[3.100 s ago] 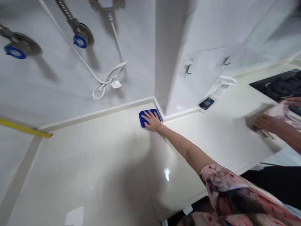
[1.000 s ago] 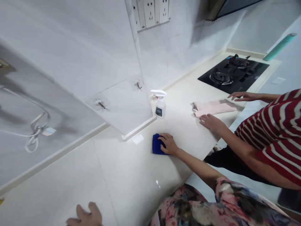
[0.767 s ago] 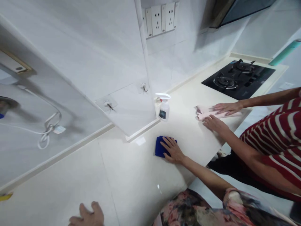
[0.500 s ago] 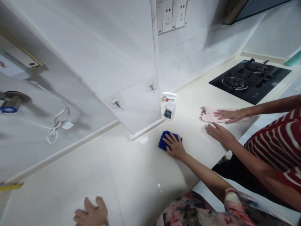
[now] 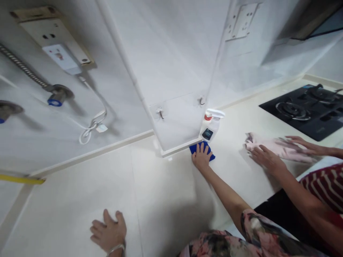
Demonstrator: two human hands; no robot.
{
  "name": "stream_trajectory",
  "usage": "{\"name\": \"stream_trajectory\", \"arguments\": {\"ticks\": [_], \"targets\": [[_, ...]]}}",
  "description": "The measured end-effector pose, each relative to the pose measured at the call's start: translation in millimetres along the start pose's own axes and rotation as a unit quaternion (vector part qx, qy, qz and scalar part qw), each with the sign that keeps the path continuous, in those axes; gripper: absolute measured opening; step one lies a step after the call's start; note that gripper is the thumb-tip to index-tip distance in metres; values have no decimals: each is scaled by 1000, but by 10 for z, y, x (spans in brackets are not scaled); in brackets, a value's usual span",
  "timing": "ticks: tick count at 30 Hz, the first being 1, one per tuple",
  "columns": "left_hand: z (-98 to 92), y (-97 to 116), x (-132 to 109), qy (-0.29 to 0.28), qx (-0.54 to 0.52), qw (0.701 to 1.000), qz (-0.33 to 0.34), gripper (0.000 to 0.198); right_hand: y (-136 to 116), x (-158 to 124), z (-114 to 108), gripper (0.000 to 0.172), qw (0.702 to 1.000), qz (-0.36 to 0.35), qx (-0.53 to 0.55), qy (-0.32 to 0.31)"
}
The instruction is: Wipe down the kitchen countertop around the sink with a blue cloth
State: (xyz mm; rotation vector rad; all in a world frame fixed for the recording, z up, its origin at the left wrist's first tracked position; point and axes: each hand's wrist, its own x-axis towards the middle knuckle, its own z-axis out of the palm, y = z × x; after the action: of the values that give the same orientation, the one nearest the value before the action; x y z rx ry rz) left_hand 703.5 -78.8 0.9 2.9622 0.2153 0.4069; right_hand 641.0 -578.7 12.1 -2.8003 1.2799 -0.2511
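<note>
My right hand (image 5: pixel 201 158) holds a blue cleaning cloth (image 5: pixel 210 156) against the pale countertop (image 5: pixel 166 189), fingers spread over it. The cloth lies by the foot of the jutting wall corner. Just behind it stands a white spray bottle (image 5: pixel 210 126) with a dark label. My left hand (image 5: pixel 109 230) rests on the countertop at the lower left, fingers apart, holding nothing. A bracelet (image 5: pixel 117 247) circles that wrist.
At the right, a co-worker's hands (image 5: pixel 268 160) are on a pink cloth (image 5: pixel 284 148). Beyond is a black gas stove (image 5: pixel 308 109). Hooks (image 5: pixel 160 113) stick to the wall corner. A plugged-in cable (image 5: pixel 92 125) hangs at the left, near a valve (image 5: pixel 57 98); a yellow strip (image 5: pixel 21 179) lies far left.
The view has swung left. My right hand has pushed the blue cloth closer to the wall corner and the bottle. The co-worker's hands have shifted on the pink cloth.
</note>
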Motion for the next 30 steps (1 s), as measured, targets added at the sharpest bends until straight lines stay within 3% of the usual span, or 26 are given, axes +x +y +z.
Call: {"name": "stream_trajectory", "arguments": {"ticks": [6,10,15,18,20,23,30], "targets": [[-20,46,-68,2,-20,1000,-7,79,-612,-330,33,68,999,-15,-31,-6],[-51,107,-116,21,-32,999,-6,74,-1095,-597,-29,71,997,-60,-27,-43],[-65,153,-133,40,-43,998,-14,68,-1565,-1051,-104,74,977,-184,11,-105],[-73,160,-131,43,-45,998,-22,67,-1709,-1308,-147,77,941,-295,61,-151],[-85,159,-126,39,-44,998,-25,67,-1712,-1411,-185,78,913,-358,91,-173],[-108,154,-115,28,-45,998,-31,68,-1539,-1458,-251,74,895,-391,113,-185],[-73,131,-108,30,-56,998,-28,69,-541,-1464,-260,60,915,-370,109,-119]]}}
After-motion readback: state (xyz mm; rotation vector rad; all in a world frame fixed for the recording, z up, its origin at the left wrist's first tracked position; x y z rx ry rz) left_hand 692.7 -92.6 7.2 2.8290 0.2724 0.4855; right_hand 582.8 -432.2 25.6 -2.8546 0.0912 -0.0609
